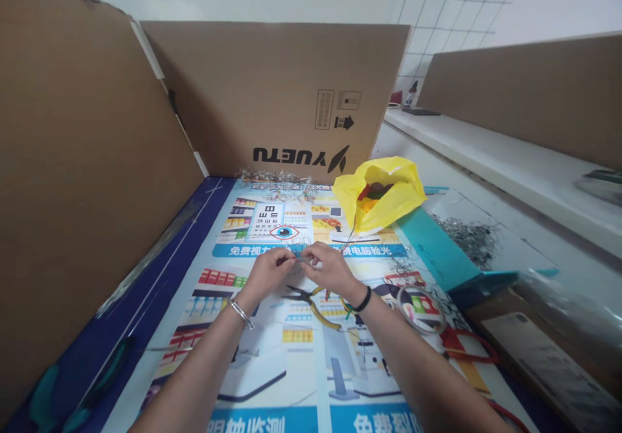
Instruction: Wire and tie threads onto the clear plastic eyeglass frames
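My left hand [273, 269] and my right hand [329, 268] meet over the printed poster, fingertips pinched close together. Between them is a thin piece of wire [299, 258], partly hidden by the fingers; its exact shape is too small to tell. A silver bangle circles my left wrist and a black band my right. Just below the hands lie pliers with yellow handles [324, 316], their dark jaws pointing left. Loose thin wires [403, 264] lie to the right of my right hand.
A yellow bag [350, 190] stands open at the back right, beside a teal box [440, 251] with small metal pieces. Silver wires [146, 264] lie along the left cardboard wall. Tangled wire [282, 179] sits at the back. Green-handled tools [46, 397] and red-handled scissors [473, 349] lie nearer.
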A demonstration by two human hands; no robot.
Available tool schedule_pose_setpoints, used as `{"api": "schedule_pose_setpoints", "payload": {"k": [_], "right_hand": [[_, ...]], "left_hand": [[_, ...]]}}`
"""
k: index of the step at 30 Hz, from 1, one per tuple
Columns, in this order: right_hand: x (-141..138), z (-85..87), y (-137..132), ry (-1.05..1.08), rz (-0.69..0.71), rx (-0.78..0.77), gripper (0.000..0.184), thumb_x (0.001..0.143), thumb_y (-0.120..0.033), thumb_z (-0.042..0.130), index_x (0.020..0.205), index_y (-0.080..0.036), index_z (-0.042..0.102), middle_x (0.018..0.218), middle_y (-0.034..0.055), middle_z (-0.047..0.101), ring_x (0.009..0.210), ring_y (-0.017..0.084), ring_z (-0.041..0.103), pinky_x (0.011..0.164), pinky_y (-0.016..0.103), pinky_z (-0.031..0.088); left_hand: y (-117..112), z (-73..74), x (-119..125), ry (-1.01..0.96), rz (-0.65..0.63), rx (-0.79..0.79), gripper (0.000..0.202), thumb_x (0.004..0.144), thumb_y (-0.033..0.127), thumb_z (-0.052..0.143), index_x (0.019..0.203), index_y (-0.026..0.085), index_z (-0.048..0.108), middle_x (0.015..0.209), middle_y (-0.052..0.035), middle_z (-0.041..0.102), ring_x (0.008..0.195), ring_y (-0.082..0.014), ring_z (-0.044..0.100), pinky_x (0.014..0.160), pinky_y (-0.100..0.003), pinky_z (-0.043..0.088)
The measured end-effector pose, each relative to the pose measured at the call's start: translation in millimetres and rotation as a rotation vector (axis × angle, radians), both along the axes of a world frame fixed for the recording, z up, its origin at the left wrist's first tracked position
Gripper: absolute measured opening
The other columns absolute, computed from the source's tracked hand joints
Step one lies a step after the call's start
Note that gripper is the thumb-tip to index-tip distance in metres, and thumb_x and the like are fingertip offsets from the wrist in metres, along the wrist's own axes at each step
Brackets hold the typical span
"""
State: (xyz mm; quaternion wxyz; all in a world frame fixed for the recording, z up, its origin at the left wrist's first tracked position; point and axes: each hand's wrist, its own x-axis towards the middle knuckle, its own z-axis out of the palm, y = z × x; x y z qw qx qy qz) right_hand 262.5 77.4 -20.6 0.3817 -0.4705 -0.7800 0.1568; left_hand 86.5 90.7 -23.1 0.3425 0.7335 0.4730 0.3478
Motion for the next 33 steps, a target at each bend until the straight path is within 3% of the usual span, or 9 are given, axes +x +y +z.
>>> {"api": "schedule_pose_setpoints", "payload": {"k": [7,15,27,33], "right_hand": [[-7,-5.5,-2,-0.241,-0.034,0.206,0.009,0.079,-0.017,0.051,0.075,-0.019,0.059,0.074,0.0028,0.061,0.073,0.015,0.053,0.071,0.026,0.038],[-8,-6.2,-2,-0.268,-0.021,0.205,0.011,0.079,-0.015,0.048,0.075,-0.019,0.058,0.075,0.0033,0.061,0.074,0.015,0.054,0.072,0.027,0.037],[-8,-5.2,-3,-0.225,0.007,0.197,0.01,0.078,-0.013,0.049,0.074,-0.018,0.056,0.073,0.0025,0.059,0.073,0.015,0.052,0.07,0.026,0.037],[-10,-3.7,-4,-0.265,0.048,0.195,0.012,0.081,-0.013,0.046,0.077,-0.018,0.056,0.076,0.0035,0.058,0.076,0.015,0.051,0.072,0.026,0.036]], "left_hand": [[0,-0.4,1,0.015,-0.01,0.002,0.016,0.077,0.028,0.049,0.07,0.018,0.059,0.066,0.0013,0.058,0.064,-0.0129,0.052,0.06,-0.022,0.04],[-3,7.1,1,0.023,-0.013,0.021,0.019,0.077,0.023,0.044,0.067,0.018,0.059,0.062,0.0018,0.056,0.062,-0.0125,0.051,0.057,-0.022,0.04],[-3,7.5,1,0.024,0.14,0.099,0.013,0.074,0.02,0.046,0.066,0.017,0.055,0.065,0.0018,0.055,0.062,-0.0118,0.05,0.058,-0.022,0.038],[-5,10.1,4,0.055,0.201,0.22,0.012,0.073,0.016,0.045,0.065,0.018,0.052,0.063,0.0025,0.051,0.059,-0.0113,0.046,0.057,-0.022,0.036]]}}
